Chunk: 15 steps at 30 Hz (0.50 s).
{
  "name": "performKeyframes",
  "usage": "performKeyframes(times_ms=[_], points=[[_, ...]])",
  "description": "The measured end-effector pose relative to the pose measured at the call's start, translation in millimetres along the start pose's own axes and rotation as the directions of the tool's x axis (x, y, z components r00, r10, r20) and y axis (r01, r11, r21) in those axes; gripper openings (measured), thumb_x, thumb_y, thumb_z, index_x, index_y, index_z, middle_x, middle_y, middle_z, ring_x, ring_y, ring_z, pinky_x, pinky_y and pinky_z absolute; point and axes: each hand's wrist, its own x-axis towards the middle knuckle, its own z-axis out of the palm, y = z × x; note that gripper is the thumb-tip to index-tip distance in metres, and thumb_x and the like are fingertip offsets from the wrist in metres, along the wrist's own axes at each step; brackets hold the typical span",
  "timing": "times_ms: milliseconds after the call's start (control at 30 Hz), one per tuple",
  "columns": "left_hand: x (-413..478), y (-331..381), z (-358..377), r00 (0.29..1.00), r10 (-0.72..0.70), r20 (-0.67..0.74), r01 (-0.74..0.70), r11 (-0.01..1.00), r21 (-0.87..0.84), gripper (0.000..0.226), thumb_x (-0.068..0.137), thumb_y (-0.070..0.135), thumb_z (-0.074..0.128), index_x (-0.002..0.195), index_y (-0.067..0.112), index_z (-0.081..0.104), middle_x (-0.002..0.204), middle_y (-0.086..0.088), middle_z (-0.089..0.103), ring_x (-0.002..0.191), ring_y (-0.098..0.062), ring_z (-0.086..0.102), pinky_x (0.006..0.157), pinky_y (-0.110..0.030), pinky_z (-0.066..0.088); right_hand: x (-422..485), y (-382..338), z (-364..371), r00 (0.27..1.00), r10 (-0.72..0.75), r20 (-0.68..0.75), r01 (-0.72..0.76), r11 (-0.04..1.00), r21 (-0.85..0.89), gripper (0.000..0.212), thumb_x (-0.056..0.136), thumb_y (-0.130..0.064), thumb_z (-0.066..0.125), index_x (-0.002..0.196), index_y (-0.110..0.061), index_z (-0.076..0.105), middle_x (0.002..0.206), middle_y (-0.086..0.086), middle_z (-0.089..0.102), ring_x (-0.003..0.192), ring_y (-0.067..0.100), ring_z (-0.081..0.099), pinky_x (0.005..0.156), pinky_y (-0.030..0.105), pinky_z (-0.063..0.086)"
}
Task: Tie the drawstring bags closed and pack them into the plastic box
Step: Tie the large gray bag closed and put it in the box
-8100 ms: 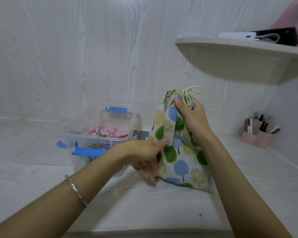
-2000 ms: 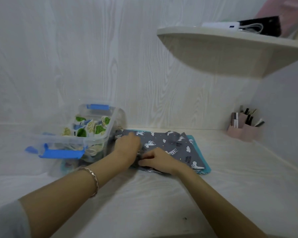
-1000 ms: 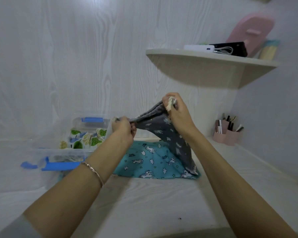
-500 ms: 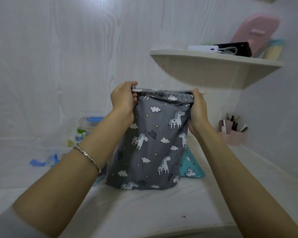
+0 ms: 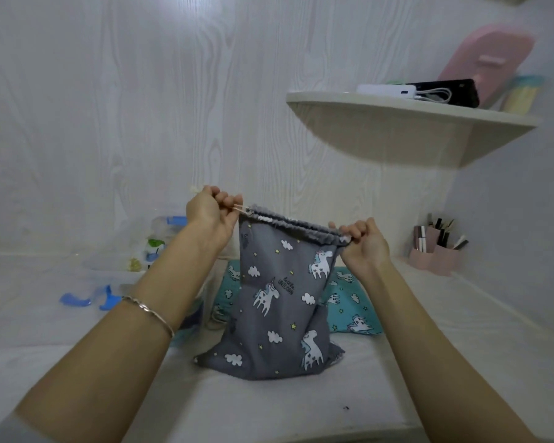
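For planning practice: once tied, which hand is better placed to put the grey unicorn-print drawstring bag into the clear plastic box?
Left hand, probably: it grips the grey unicorn-print drawstring bag nearest the clear plastic box; the right hand is farther away.

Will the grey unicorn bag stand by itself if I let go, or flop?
Likely flops: the grey unicorn bag hangs creased between the left hand and right hand, its bottom slumped. Probably light, since mere pinches carry it.
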Motion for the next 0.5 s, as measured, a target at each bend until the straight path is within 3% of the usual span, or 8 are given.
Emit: performKeyframes(times_ms=[67, 133, 167, 233, 300, 500], points=[[-0.5, 0.8, -1.3, 1.0, 0.0, 0.012, 0.0, 0.999, 0.035, 0.036, 0.102, 0.013, 0.027, 0.067, 0.014, 0.036, 0.038, 0.006, 0.024, 0.032, -0.008, 0.02, 0.034, -0.017, 0.027, -0.5, 4.2, -4.1, 0.999, -0.048, 0.01, 0.049, 0.99, -0.136, 0.048, 0.106, -0.038, 0.029, 0.063, -0.016, 0.031, 0.048, -0.001, 0.027, 0.047, 0.017, 0.036, 0.081, 0.044, 0.054], [0.8, 6.6, -5.9, 0.999, 0.05, -0.004, -0.049, 0.988, 0.143, 0.035, 0.101, 0.012, 0.026, 0.068, 0.016, 0.035, 0.037, 0.008, 0.022, 0.03, -0.006, 0.017, 0.031, -0.017, 0.017, 1.1, 1.4, -11.0, 0.998, -0.055, -0.008, 0.053, 0.988, -0.147, 0.048, 0.106, -0.037, 0.029, 0.062, -0.017, 0.028, 0.048, -0.002, 0.023, 0.044, 0.015, 0.03, 0.067, 0.035, 0.056], [3.0, 12.4, -10.0, 0.997, 0.077, -0.017, -0.073, 0.981, 0.181, 0.035, 0.101, 0.012, 0.026, 0.068, 0.017, 0.035, 0.037, 0.009, 0.023, 0.03, -0.005, 0.018, 0.031, -0.017, 0.016, 2.7, -2.9, -15.7, 0.999, -0.05, -0.021, 0.047, 0.99, -0.133, 0.049, 0.106, -0.037, 0.03, 0.061, -0.018, 0.027, 0.047, -0.004, 0.022, 0.042, 0.013, 0.026, 0.054, 0.027, 0.051], [8.3, 29.0, -21.2, 0.993, 0.111, -0.048, -0.099, 0.974, 0.206, 0.035, 0.101, 0.012, 0.024, 0.068, 0.018, 0.034, 0.037, 0.009, 0.024, 0.03, -0.005, 0.019, 0.03, -0.017, 0.016, 7.8, -12.9, -29.5, 0.994, -0.09, -0.057, 0.074, 0.968, -0.24, 0.049, 0.106, -0.038, 0.03, 0.06, -0.021, 0.023, 0.044, -0.007, 0.019, 0.037, 0.009, 0.018, 0.035, 0.019, 0.025], [12.6, 44.3, -32.9, 0.988, 0.128, -0.088, -0.109, 0.974, 0.199, 0.033, 0.099, 0.009, 0.021, 0.068, 0.018, 0.032, 0.037, 0.008, 0.023, 0.031, -0.006, 0.019, 0.03, -0.018, 0.016, 12.2, -17.6, -43.2, 0.982, -0.17, -0.088, 0.115, 0.891, -0.44, 0.05, 0.105, -0.039, 0.03, 0.059, -0.023, 0.022, 0.043, -0.009, 0.018, 0.035, 0.007, 0.014, 0.033, 0.019, 0.013], [10.0, 44.3, -44.5, 0.979, 0.151, -0.138, -0.115, 0.964, 0.24, 0.033, 0.097, 0.006, 0.021, 0.068, 0.018, 0.031, 0.037, 0.008, 0.023, 0.031, -0.007, 0.019, 0.031, -0.018, 0.016, 11.3, -7.2, -46.4, 0.958, -0.271, -0.091, 0.114, 0.656, -0.746, 0.046, 0.103, -0.035, 0.032, 0.059, -0.024, 0.026, 0.044, -0.009, 0.022, 0.041, 0.011, 0.016, 0.037, 0.02, 0.015]])
